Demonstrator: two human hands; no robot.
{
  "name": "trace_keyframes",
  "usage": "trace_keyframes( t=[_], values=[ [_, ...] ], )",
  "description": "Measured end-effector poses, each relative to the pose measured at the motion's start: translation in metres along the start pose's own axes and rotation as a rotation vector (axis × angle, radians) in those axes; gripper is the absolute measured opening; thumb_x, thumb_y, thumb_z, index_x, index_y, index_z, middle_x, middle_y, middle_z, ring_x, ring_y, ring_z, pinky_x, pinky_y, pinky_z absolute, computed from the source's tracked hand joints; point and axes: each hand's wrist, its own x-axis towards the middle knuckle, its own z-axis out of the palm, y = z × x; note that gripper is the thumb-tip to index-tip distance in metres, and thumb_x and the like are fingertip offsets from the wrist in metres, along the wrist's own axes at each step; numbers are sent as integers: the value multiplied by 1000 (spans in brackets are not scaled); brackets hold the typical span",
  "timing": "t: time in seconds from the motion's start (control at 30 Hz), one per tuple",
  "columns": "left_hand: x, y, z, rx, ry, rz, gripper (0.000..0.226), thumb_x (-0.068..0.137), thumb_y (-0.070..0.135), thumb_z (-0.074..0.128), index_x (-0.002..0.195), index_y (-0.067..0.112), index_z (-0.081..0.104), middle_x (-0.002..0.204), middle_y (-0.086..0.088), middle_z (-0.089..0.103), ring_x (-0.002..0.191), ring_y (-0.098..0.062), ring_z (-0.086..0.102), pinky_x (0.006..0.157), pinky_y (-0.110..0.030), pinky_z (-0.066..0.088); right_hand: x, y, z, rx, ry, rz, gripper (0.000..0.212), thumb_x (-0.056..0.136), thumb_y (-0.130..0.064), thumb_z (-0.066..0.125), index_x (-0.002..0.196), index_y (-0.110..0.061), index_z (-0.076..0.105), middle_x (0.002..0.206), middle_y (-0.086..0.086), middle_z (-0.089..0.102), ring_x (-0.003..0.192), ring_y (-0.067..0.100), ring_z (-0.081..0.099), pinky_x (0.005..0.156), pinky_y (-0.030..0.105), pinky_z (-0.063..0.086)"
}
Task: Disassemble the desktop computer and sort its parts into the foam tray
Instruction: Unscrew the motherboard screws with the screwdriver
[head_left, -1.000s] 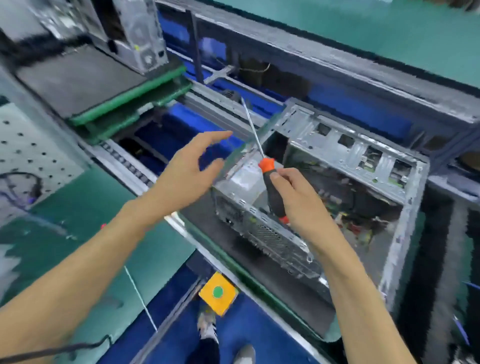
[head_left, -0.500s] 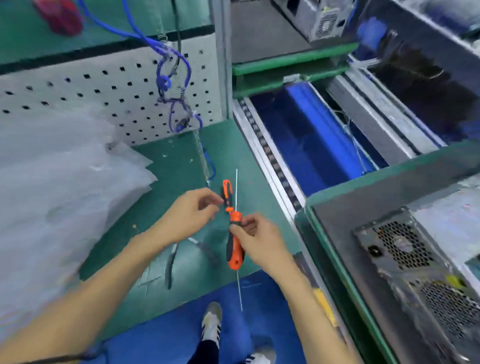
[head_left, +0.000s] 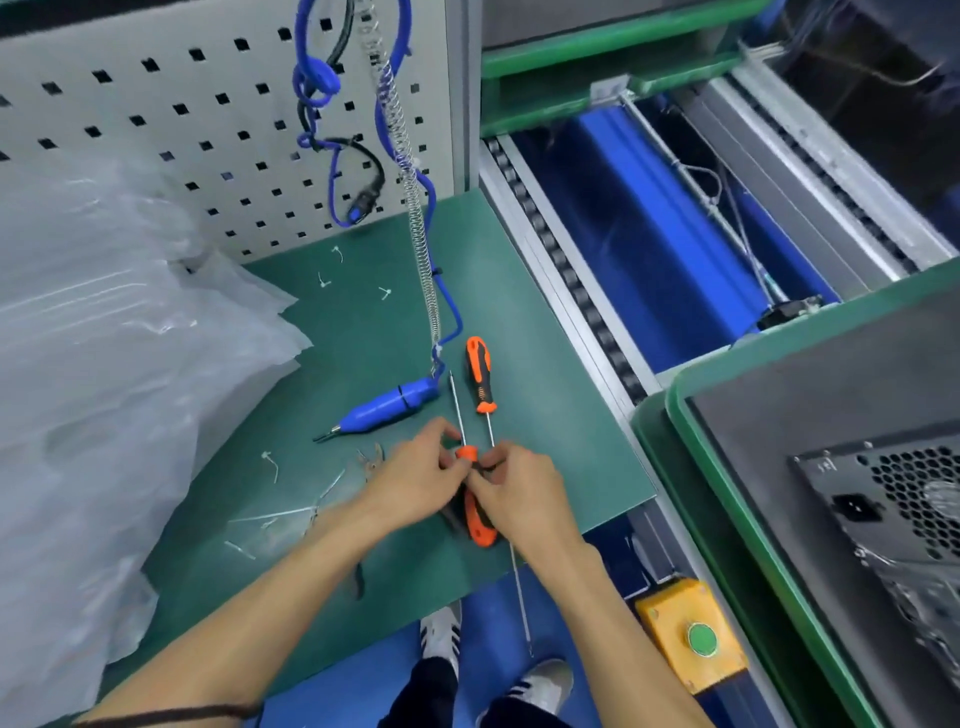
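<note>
Nearest to me, both hands meet over the front part of the green mat (head_left: 519, 322). My left hand (head_left: 415, 480) pinches the orange collar of a screwdriver (head_left: 470, 499) between thumb and fingertips, and my right hand (head_left: 519, 486) curls round its handle from the other side. That tool's long axis runs almost straight away from me: orange butt toward the mat's near edge, thin shaft pointing to the far side. The butt sits close to that near edge, past which the blue floor and my shoes show.

Just beyond the hands a second screwdriver (head_left: 479, 375) lies nearly parallel but reversed, handle far, shaft running back toward me and passing under my right hand. Left of it a blue powered driver (head_left: 387, 408) lies tilted, tip to the near left, tethered by a coiled cable (head_left: 415, 208). Clear plastic bags (head_left: 104, 364) crowd the mat's left side, so open room is mostly the mat's middle and far right.

To the right, a conveyor rail (head_left: 571, 291) bounds the mat. Across it, the desktop computer (head_left: 893, 514) sits on a green-rimmed tray (head_left: 727, 467), vented rear panel showing. Behind the mat stands a pegboard (head_left: 182, 130).
</note>
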Motion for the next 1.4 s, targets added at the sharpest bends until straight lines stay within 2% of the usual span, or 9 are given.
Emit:
trace_keyframes(
  t=[0.17,0.33,0.53,0.83,0.97,1.07,1.2,1.3,1.4],
  values=[
    [3,-5,7,33,-71,110,35,94,13,48,120,36,54,73,16,67,64,2,63,61,-8,43,8,10,-3,44,53,35,20,95,-40,63,98,-22,53,92,4,69,91,29,66,76,39,52],
    [6,-3,11,121,-24,182,28,94,27,57,121,36,52,85,10,61,74,-8,53,70,-27,37,16,15,-12,-16,115,101,29,93,-41,67,107,-16,64,103,6,72,100,31,66,81,37,52],
    [6,3,11,186,-17,129,32,89,32,63,118,34,49,92,3,58,83,-16,56,70,-30,39,17,2,-13,-163,116,17,20,99,-24,53,94,-7,62,100,18,70,94,42,64,71,40,47],
    [-7,61,-2,336,90,146,29,95,33,53,123,22,53,113,-3,57,103,-30,61,90,-43,49,-12,-3,-81,594,271,-20,14,103,-20,49,96,-17,61,56,-10,43,45,5,37,48,22,31],
    [-26,142,-14,-8,85,381,14,98,22,53,97,23,67,85,7,71,69,-20,63,72,-32,53,-54,-11,-154,777,392,-88,23,90,-27,48,68,-29,55,52,-13,35,52,15,29,53,29,25],
    [-56,219,-11,-197,2,584,19,101,22,52,92,22,68,75,4,70,59,-13,61,56,-19,45,-101,-10,-220,862,514,-222,27,91,-24,42,64,-26,40,54,-13,31,50,10,25,48,22,23],
    [-106,311,17,-298,-158,789,17,102,18,51,99,18,68,78,2,69,65,-13,61,58,-16,44,-173,12,-302,952,713,-379,29,100,-16,36,71,-17,35,56,-14,27,48,10,21,44,17,23],
    [-138,366,53,-186,-362,900,17,100,11,54,109,18,66,92,2,72,78,-18,65,67,-28,52,-219,43,-345,971,854,-448,26,97,-11,36,72,-15,35,56,-12,28,49,10,21,45,20,23],
    [-162,404,96,14,-569,1020,22,98,9,58,116,19,66,94,19,69,85,-11,61,66,-18,49,-254,77,-373,1044,941,-491,20,95,-14,35,76,-17,38,58,-10,26,49,9,19,44,23,19]
  ],
)
